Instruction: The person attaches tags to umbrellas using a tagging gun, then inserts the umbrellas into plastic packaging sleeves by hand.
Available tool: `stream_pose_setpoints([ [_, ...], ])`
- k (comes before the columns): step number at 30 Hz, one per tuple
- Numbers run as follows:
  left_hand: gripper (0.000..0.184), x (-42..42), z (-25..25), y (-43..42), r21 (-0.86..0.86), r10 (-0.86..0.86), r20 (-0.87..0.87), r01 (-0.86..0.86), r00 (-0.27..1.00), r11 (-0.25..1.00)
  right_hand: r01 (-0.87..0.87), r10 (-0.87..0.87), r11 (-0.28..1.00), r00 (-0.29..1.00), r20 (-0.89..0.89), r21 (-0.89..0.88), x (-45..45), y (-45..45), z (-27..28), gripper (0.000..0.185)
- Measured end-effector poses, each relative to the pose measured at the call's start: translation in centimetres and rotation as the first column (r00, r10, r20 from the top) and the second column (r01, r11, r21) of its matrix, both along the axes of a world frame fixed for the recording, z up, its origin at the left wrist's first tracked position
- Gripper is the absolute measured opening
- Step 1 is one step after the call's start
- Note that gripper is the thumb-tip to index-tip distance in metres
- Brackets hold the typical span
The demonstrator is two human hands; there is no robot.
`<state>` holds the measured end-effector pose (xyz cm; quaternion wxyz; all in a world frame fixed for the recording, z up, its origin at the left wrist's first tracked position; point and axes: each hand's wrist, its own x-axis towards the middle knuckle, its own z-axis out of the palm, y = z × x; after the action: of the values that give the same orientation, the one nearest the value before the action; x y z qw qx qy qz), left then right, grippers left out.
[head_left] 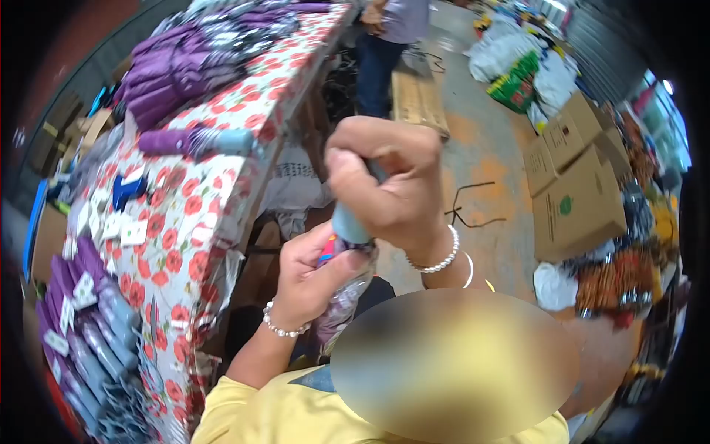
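Observation:
Upright between my two hands is a folded umbrella (345,307) in clear plastic wrap, with a light blue handle (347,224). My left hand (314,270) is wrapped round it just below the handle, where a small bright-coloured patch shows. Above, my right hand (388,177) has its fingers curled over the top of the handle, which they partly hide. To the left, a purple umbrella with a light blue handle (196,142) lies on the flowered tablecloth (174,211).
Purple umbrellas (174,74) are piled at the table's far end, and several more (96,348) lie at the near left. Tags (133,233) lie between. A person (377,59) stands ahead by a wooden bench (418,100). Cardboard boxes (577,200) and bags (510,59) are on the right.

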<state>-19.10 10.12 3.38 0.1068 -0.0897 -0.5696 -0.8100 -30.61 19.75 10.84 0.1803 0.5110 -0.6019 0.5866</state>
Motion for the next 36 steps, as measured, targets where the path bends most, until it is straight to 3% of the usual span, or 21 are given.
stream_pose_setpoints([
  [6,0.036,1.5,0.0,-1.4,-0.024,0.022,-0.086,-0.025,0.996,0.999,-0.097,0.084,0.987,0.991,0.103,0.132,1.9,-1.9,1.1,0.011],
  [9,0.036,2.2,0.0,-2.0,0.050,-0.032,-0.060,0.035,0.998,0.998,-0.192,0.169,0.966,0.976,0.139,0.175,2.3,-2.6,2.4,0.012],
  [10,0.036,2.5,0.1,-2.1,0.056,-0.027,-0.063,0.031,0.998,0.998,-0.194,0.182,0.958,0.981,0.073,0.212,2.3,-2.8,2.6,0.012],
  [13,0.036,2.9,0.4,-2.3,0.075,0.027,-0.101,-0.019,0.995,0.997,-0.235,0.223,0.949,0.972,0.078,0.210,2.6,-3.6,2.8,0.012],
  [16,0.036,3.0,0.8,-2.4,-0.097,0.143,-0.186,-0.163,0.972,0.982,-0.233,0.215,0.957,0.970,0.116,0.174,3.1,-4.3,2.8,0.011],
  [20,0.033,3.3,0.5,-2.4,-0.012,0.149,-0.142,-0.152,0.979,0.988,-0.312,0.283,0.943,0.936,0.209,0.119,3.3,-4.7,2.4,0.009],
  [23,0.030,3.7,0.4,-2.6,0.000,0.141,-0.139,-0.142,0.980,0.990,-0.327,0.286,0.925,0.934,0.212,0.195,3.6,-4.4,2.6,0.007],
  [29,0.028,4.2,-1.0,-2.6,-0.039,0.157,-0.145,-0.164,0.977,0.986,-0.146,0.169,0.938,0.984,-0.046,0.316,4.9,-3.9,1.5,0.009],
  [31,0.028,4.2,-1.6,-2.8,-0.081,0.147,-0.154,-0.161,0.977,0.984,-0.152,0.171,0.940,0.985,-0.034,0.305,4.9,-3.9,0.7,0.009],
  [34,0.043,3.7,-2.0,-2.3,0.000,0.216,-0.148,-0.219,0.965,0.976,-0.170,0.196,0.920,0.980,-0.038,0.353,5.0,-3.7,-0.1,0.009],
  [36,0.056,3.8,-2.2,-2.8,-0.048,0.218,-0.175,-0.229,0.960,0.972,-0.156,0.208,0.881,0.976,-0.068,0.446,5.4,-3.8,-0.7,0.011],
])
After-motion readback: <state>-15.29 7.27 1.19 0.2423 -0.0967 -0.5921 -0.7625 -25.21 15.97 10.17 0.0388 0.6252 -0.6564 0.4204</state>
